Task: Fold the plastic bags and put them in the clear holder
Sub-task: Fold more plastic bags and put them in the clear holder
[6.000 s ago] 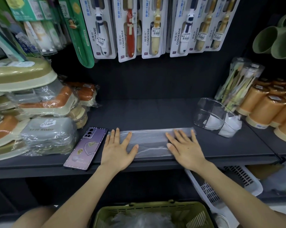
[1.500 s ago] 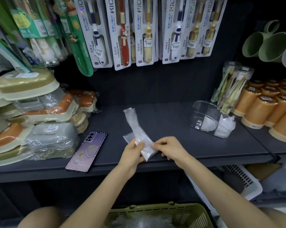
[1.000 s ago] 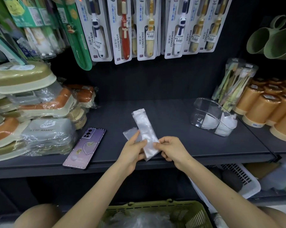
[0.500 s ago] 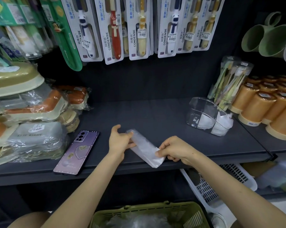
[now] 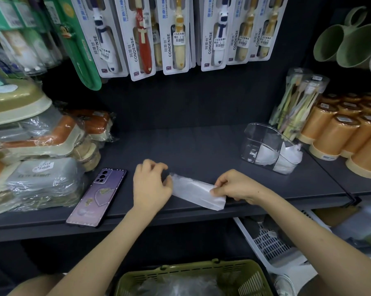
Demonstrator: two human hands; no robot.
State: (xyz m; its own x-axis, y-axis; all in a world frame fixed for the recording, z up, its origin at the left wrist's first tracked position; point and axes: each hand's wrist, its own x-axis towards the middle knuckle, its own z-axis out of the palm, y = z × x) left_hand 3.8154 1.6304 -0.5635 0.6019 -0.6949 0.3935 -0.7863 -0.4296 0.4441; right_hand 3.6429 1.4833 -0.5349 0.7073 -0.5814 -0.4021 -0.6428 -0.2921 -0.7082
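Note:
A clear plastic bag (image 5: pixel 196 192), folded into a narrow strip, lies slanted near the front edge of the dark shelf (image 5: pixel 201 150). My left hand (image 5: pixel 151 184) pinches the strip's left end with curled fingers. At the other end my right hand (image 5: pixel 233 186) pinches the lower right corner, which hangs just past the shelf edge. The clear holder (image 5: pixel 263 144) stands at the right of the shelf, well apart from both hands, with white folded bags (image 5: pixel 287 155) inside it.
A purple phone (image 5: pixel 97 196) lies left of my left hand. Wrapped soap boxes (image 5: pixel 41 146) pile up at the left. Orange cups (image 5: pixel 347 133) and a toothbrush pack (image 5: pixel 297 103) stand at the right. A green basket (image 5: pixel 193 278) with more bags sits below.
The flat strip on the shelf was picked up and folded shorter, held upright between both hands, then brought down slanted onto the shelf front. My hands have moved apart to its two ends.

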